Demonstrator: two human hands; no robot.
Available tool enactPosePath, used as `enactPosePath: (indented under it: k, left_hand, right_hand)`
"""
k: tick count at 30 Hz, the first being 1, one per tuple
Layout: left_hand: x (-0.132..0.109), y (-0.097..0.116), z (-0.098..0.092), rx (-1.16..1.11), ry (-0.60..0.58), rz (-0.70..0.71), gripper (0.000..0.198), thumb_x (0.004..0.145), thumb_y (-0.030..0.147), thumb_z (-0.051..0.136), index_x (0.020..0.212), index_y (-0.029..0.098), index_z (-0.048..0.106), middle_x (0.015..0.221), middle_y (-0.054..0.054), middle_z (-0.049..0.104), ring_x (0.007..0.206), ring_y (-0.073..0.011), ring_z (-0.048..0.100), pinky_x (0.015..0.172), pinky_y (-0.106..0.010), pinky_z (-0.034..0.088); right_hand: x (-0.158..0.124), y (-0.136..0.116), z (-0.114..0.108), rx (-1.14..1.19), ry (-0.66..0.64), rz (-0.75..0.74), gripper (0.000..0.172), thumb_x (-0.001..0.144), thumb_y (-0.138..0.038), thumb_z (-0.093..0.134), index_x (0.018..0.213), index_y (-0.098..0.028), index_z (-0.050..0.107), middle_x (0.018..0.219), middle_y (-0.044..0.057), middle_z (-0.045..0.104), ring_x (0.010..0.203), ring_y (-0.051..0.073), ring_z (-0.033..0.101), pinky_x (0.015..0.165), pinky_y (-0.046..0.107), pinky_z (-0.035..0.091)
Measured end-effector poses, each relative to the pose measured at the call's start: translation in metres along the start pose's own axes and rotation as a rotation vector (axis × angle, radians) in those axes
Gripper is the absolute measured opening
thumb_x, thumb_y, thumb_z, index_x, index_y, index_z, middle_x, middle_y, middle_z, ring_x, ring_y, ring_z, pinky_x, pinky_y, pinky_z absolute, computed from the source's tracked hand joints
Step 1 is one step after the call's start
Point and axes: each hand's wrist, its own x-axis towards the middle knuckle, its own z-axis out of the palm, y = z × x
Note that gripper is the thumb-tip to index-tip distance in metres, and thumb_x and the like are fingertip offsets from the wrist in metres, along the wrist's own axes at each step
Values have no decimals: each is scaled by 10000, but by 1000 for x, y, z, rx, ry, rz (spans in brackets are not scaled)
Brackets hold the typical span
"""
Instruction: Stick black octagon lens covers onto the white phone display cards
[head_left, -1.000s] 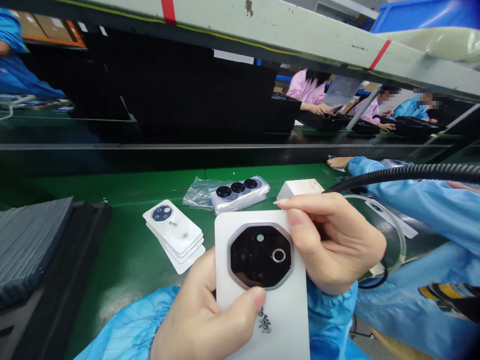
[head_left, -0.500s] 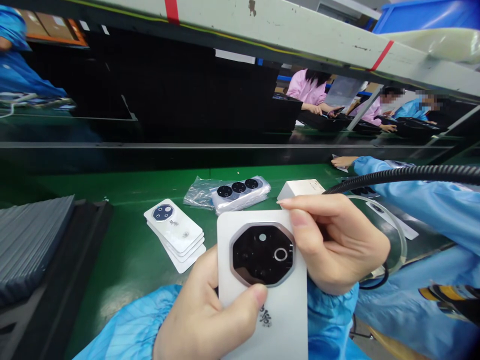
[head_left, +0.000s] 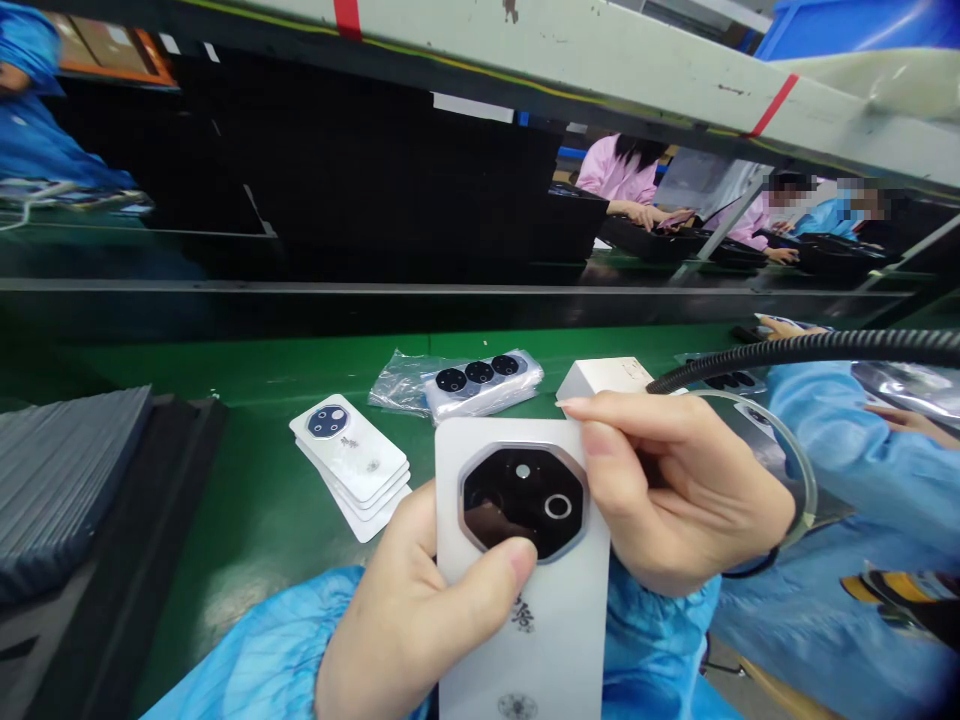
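I hold a white phone back cover upright in front of me, its black octagonal camera plate facing me. My left hand grips its left edge from below, the thumb resting on the lower rim of the camera plate. My right hand is closed on the cover's upper right corner, forefinger along the top edge and thumb beside the plate.
On the green belt lie a small stack of white back covers, a plastic bag of camera plates and a white box. Dark grey trays sit at left. A black flexible hose crosses right, above a co-worker's blue sleeve.
The cover has tilted and slid slightly up, showing more of its lower part. My left thumb moved further onto the camera plate. The co-worker's arm at right has shifted away.
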Motion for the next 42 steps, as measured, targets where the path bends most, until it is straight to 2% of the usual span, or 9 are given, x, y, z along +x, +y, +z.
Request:
enactPosePath:
  k: [7,11,18,26,29,31,35,38,42]
  left_hand:
    - [-8,0,1,130,167,-42,256,630,279,695,870,226,622,760,18,705,694,-155,639,559,-178,493]
    - [-11,-8,-6,245,247,-63,382,567,375,728,922,272,633,876,14,707,745,-186,636,573,-207,513]
    - [-9,-19,-21,212,170,-35,420,600,338,732,1004,267,640,919,-27,708,755,-235,655,572,-268,537]
    - [-7,-7,-7,112,113,-35,308,644,299,707,937,236,633,838,0,713,769,-188,658,591,-189,517]
    - [5,-4,-10,2,-76,103,252,672,299,693,902,216,634,750,-6,698,710,-180,657,552,-190,515]
    - [15,-1,-16,-45,-122,219,245,678,294,691,899,207,625,732,-10,686,654,-175,649,513,-204,516]
    - [33,9,-25,-182,73,444,242,680,246,678,902,190,598,722,1,667,599,-148,636,508,-213,522]
    - [40,15,-30,-197,166,567,248,687,224,672,916,194,585,773,12,667,671,-141,642,567,-207,524]
    - [38,14,-38,81,159,642,169,746,293,630,878,190,608,790,6,662,705,-131,618,591,-197,495]
  right_hand:
    - [0,-2,-1,3,-30,2,183,734,-21,500,747,-173,601,527,-29,550,400,52,463,383,173,432]
    - [-1,-3,0,13,-1,29,176,738,-29,511,743,-179,603,530,-35,529,386,45,426,355,185,385]
    - [2,-3,0,-13,7,-2,202,726,-7,516,708,-187,605,522,-36,544,378,46,426,341,180,379]
    - [-1,-2,1,-21,9,0,197,724,-6,520,720,-179,616,582,-26,591,446,51,496,387,168,410]
    - [-5,4,0,-4,-24,56,169,763,-51,534,798,-192,619,638,-28,606,484,62,502,406,184,408]
    - [-8,9,-2,74,-94,146,179,808,-116,527,948,-200,601,624,-36,577,503,75,496,436,203,417]
    - [-8,19,1,288,-386,267,363,845,-205,503,1202,-166,446,649,-34,553,572,89,511,528,221,455]
    - [-6,21,12,312,-585,301,342,839,-233,516,1165,-153,450,693,-17,561,618,96,534,568,222,461]
    - [-6,18,21,405,-589,444,159,854,-265,494,970,-156,499,690,-4,569,630,106,551,550,209,440]
